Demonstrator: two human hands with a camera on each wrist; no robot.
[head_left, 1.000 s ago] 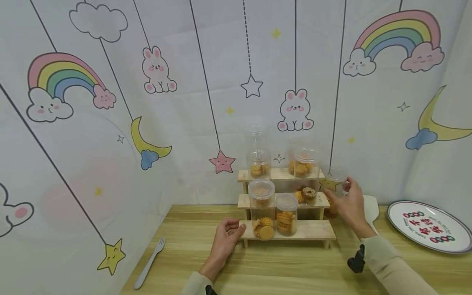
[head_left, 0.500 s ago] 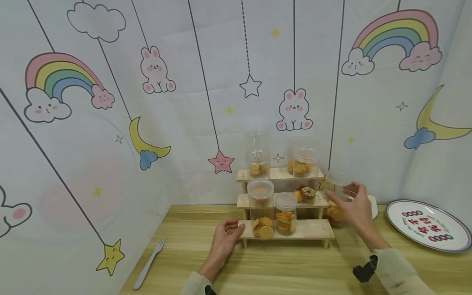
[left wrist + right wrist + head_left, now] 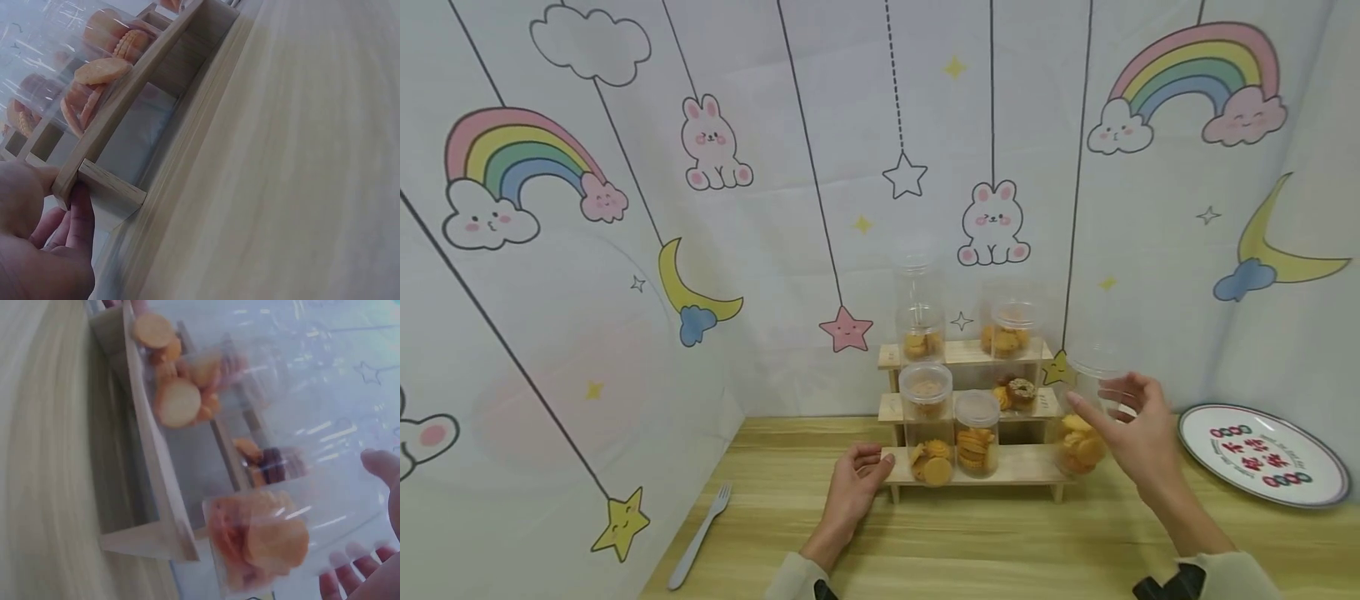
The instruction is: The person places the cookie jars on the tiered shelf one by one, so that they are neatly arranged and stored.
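A three-tier wooden stand (image 3: 1030, 467) bears several clear lidded jars of cookies. My left hand (image 3: 853, 490) pinches the left end of its lowest step, thumb above and fingers beneath in the left wrist view (image 3: 47, 240). Off the stand's right end, my right hand (image 3: 1142, 433) grips a tall clear jar (image 3: 1079, 443) by its upper part. Orange cookies (image 3: 275, 544) fill the bottom of that jar. On the lowest step stand a tall jar (image 3: 931, 462) and a shorter jar (image 3: 977, 442). A ring-shaped brown cookie (image 3: 1021, 392) shows on the middle step.
A white plate with red lettering (image 3: 1262, 458) lies at the right of the wooden table (image 3: 970, 550). A grey fork (image 3: 700, 537) lies at the left. Jars on the top step (image 3: 958, 353) stand close to the printed backdrop (image 3: 760, 233).
My right hand has brought the jar forward from behind the stand's right end and a little to the right. My left hand keeps its hold on the step.
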